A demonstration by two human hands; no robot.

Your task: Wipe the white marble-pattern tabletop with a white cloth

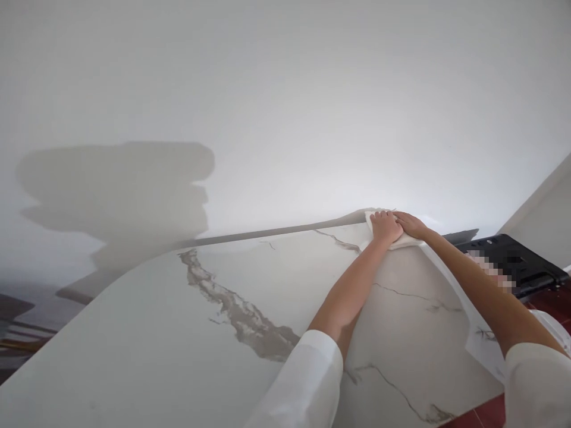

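Both of my arms reach out to the far right edge of a white marble-patterned table [147, 333]. A white cloth [404, 242] lies there, where the tabletop meets the wall. My left hand [386, 227] grips the cloth from above, its fingers curled and pressed down. Right beside it, my right hand [411, 226] also presses on the cloth, with its fingertips touching or almost touching the left hand. Part of the cloth is hidden beneath the hands.
A pale wall [285, 107] rises behind the table, with a greyish patch [120, 190] at left. A black stool or chair [530, 261] stands off the table's right end. Red floor [484, 415] shows at lower right; dark blurred objects [18, 327] are at far left.
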